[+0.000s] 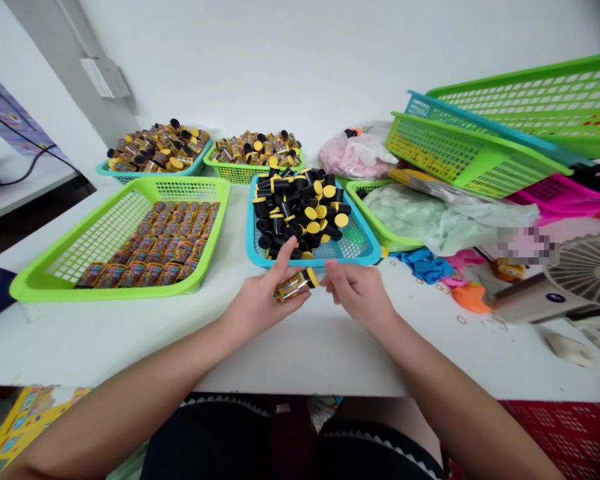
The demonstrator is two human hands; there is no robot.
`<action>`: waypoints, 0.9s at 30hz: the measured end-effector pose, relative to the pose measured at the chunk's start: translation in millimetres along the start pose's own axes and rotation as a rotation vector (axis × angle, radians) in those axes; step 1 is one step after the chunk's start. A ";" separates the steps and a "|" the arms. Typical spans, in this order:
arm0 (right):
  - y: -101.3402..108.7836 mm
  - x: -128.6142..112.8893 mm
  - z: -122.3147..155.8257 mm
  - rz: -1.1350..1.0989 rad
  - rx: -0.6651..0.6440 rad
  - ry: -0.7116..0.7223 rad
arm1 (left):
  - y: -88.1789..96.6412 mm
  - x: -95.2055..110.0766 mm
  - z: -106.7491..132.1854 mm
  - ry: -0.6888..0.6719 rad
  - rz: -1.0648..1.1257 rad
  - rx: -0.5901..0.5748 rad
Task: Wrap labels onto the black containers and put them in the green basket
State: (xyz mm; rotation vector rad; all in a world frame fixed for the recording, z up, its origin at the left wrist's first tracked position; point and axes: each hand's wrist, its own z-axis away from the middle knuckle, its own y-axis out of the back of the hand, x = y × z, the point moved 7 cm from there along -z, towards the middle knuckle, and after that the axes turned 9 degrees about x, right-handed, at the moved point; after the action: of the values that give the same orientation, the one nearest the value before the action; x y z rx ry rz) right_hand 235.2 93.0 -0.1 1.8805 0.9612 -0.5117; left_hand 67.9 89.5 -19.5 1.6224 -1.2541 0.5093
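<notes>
While my left hand (260,299) grasps tube (291,286) inside bench (300,370) front edge, right hand (356,290) curls beside yellow cap (312,277); grip I can't tell.

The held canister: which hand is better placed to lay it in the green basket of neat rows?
Probably the left hand: it holds the canister and is nearer the green basket; the right hand is farther.
</notes>
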 end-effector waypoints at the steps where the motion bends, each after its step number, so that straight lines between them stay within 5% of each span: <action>1: 2.7 -7.6 1.6 -0.008 0.064 0.107 | 1.0 -2.3 -0.7 0.054 0.072 0.021; 6: -21.4 -43.2 27.7 -0.010 0.096 0.596 | 1.7 -6.0 -2.7 0.244 0.495 0.109; 12: -23.3 -53.9 38.8 0.119 0.266 0.685 | -10.7 7.4 -2.9 0.212 0.683 0.005; 16: -20.2 -51.5 38.0 0.215 0.284 0.754 | -11.2 5.1 -1.3 0.200 0.559 -0.010; 23: -25.4 -58.8 33.1 0.232 0.319 0.722 | 18.7 20.7 -0.9 -0.054 -0.059 0.152; 27: -19.1 -49.9 -15.5 0.132 0.136 0.361 | 79.3 36.8 -9.1 -0.095 -0.125 0.288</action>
State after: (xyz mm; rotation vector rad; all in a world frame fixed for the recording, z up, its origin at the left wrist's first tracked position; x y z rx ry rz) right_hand 189.1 91.3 30.9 2.1894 1.0441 -0.1632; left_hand 12.7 81.1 48.4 1.9731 -1.1793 0.5590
